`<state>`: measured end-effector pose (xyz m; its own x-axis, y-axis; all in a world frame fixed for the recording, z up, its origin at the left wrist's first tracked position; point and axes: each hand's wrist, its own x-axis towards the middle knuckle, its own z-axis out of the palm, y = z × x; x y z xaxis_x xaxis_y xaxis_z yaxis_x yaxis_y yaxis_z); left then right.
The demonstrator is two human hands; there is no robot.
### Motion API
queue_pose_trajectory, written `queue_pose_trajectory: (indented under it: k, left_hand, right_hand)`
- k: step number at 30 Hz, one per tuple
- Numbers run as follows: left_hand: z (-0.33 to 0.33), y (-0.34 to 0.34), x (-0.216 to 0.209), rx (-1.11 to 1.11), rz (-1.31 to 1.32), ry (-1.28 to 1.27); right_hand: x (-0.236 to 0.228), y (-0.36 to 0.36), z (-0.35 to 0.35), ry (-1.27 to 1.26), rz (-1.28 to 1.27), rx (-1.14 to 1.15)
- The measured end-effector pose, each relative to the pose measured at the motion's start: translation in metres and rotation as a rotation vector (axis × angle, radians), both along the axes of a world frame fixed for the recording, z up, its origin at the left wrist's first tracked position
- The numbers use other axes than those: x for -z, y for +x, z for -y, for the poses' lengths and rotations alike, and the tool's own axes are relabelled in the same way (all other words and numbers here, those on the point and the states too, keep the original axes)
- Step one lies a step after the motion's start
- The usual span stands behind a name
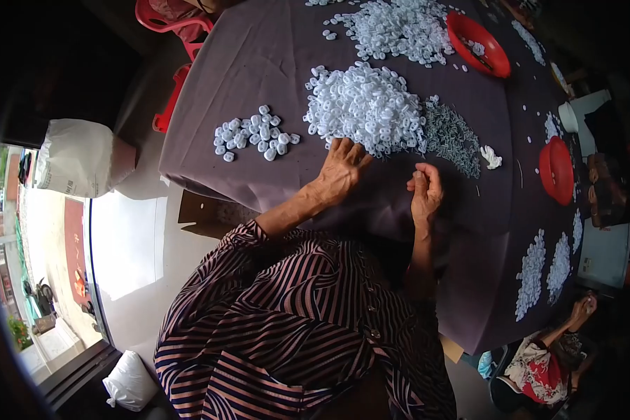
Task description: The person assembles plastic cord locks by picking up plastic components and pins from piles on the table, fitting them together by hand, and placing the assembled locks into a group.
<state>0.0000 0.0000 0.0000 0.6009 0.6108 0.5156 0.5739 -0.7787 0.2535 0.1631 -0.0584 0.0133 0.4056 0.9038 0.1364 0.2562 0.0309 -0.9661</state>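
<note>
My left hand (341,169) is at the near edge of a large heap of small white oval plastic pieces (364,105), its fingers bent down and touching the edge. What its fingertips hold is hidden. To its right, my right hand (425,193) is raised over the table edge with thumb and fingers curled together. Anything pinched there is too small to make out. Just beyond the right hand lies a pile of small grey metal screw-like pieces (449,133), beside the white heap. Left of the heap, a loose group of larger-looking white pieces (255,133) is spread on the cloth.
A dark purple cloth covers the table (224,77). Farther off are another white heap (399,31), a red bowl (477,45) and a second red bowl (556,171). A crumpled white scrap (491,157) lies by the screws. Another person's hand (582,309) shows at lower right.
</note>
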Motion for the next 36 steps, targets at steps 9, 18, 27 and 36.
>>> queue_pose_trajectory:
  k: [9, 18, 27, 36]
  left_hand:
    - [-0.012, 0.022, -0.01, -0.009, 0.026, -0.076]
    - [0.002, 0.012, -0.039, 0.232, 1.072, -1.264]
    - [0.019, 0.002, -0.074, 0.259, 0.882, -1.192]
    - [0.042, -0.038, -0.151, 0.23, 0.959, -1.329]
  right_hand:
    - [-0.007, 0.004, 0.006, 0.138, -0.114, 0.035]
    - [-0.017, 0.002, 0.014, 0.108, -0.457, -0.056]
    - [-0.076, -0.029, -0.001, 0.142, -0.055, -0.354]
    - [-0.148, -0.077, 0.022, 0.081, 0.055, -0.294]
